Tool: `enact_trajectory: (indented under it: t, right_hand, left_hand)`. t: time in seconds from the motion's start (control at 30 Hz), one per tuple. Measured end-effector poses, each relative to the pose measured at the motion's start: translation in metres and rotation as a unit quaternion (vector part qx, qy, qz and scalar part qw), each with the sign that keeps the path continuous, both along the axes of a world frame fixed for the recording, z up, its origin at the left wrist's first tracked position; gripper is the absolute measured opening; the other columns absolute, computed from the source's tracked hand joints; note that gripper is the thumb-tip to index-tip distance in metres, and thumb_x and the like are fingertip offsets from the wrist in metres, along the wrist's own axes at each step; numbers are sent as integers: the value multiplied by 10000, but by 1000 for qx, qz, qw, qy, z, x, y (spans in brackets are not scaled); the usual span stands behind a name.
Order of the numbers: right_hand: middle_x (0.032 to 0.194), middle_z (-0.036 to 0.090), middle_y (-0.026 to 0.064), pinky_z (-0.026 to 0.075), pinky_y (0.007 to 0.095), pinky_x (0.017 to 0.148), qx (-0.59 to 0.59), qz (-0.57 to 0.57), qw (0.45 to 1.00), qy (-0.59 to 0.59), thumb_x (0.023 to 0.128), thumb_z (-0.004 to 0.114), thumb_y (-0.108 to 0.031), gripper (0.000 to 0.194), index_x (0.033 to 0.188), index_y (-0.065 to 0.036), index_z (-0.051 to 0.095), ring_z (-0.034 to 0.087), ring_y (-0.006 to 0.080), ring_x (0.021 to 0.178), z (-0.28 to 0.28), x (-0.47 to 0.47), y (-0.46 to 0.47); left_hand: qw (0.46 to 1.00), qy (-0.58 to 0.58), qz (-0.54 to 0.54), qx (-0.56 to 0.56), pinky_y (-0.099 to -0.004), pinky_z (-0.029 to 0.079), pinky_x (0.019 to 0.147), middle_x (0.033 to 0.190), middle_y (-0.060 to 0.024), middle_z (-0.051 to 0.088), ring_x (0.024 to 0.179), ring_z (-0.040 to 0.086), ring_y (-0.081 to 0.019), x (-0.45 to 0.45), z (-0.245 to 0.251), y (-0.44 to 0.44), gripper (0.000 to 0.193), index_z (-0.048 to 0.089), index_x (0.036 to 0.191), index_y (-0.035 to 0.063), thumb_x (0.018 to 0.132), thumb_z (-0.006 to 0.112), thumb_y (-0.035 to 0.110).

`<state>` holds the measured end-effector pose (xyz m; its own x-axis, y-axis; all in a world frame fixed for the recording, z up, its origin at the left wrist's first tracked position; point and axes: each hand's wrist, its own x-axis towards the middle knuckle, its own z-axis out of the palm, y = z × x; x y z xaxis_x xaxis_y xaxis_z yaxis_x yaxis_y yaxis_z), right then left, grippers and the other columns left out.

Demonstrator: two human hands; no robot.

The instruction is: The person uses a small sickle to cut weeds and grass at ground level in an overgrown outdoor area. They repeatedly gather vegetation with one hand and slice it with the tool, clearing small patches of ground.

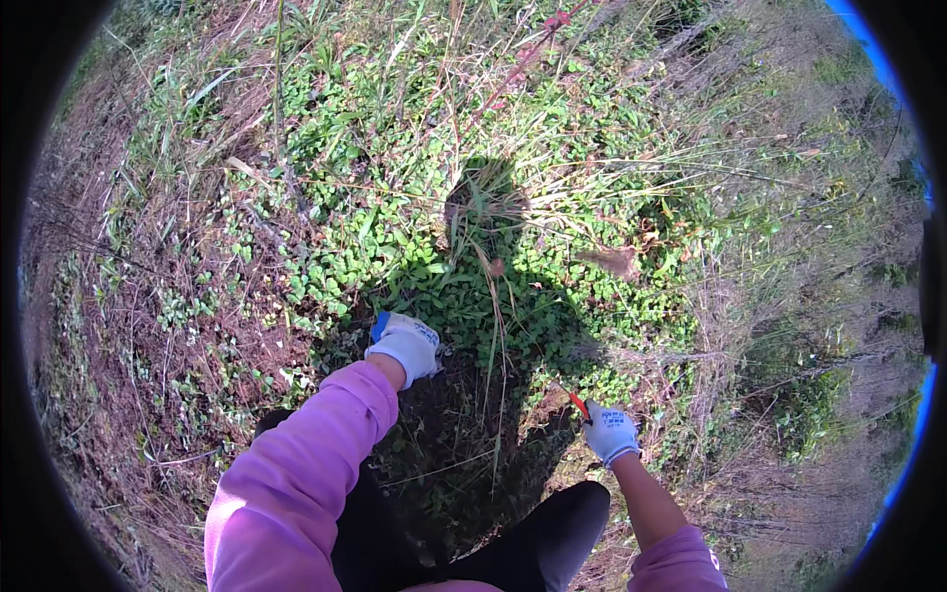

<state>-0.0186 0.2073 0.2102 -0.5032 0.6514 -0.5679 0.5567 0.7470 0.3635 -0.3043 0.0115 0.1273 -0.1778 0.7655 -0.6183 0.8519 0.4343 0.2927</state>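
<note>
My left hand (406,344), in a white work glove with blue on it, reaches down into low green leaves at the edge of my shadow. Its fingers are turned away from view, so I cannot tell whether they grip anything. My right hand (611,433) wears a matching glove that bears printing. It is closed around a small tool with an orange-red handle (579,404). The tool's front end points up and left towards the weeds, and its kind is hard to make out. Between and beyond my hands spreads a patch of leafy ground cover (459,296).
A tuft of long grass (488,196) rises ahead, its pale blades fanning right. A thin upright stem (279,81) stands at the upper left. Dry brush (799,311) covers the right side. My dark-trousered knee (573,518) is bent below my right hand.
</note>
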Motion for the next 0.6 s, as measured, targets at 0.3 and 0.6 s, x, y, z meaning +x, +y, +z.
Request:
enact_trajectory:
  t: [0.3, 0.6]
  right_hand:
    - [894, 651, 170, 484, 455, 720, -19, -28, 999, -18, 844, 445, -190, 241, 1044, -103, 549, 630, 346, 832, -5, -11, 9]
    - [980, 646, 156, 508, 435, 727, -10, -63, 994, -89, 837, 424, -119, 387, 1219, -130, 484, 638, 328, 870, -17, -20, 9]
  left_hand:
    - [975, 26, 180, -128, -519, 294, 1024, 1473, -185, 198, 1339, 215, -406, -46, -63, -9, 862, 291, 1395, 153, 723, 636, 568]
    - [967, 18, 130, -216, -627, 243, 997, 1506, -179, 32, 1373, 91, -395, -44, -106, -8, 1018, -2, 1460, 203, 739, 610, 582]
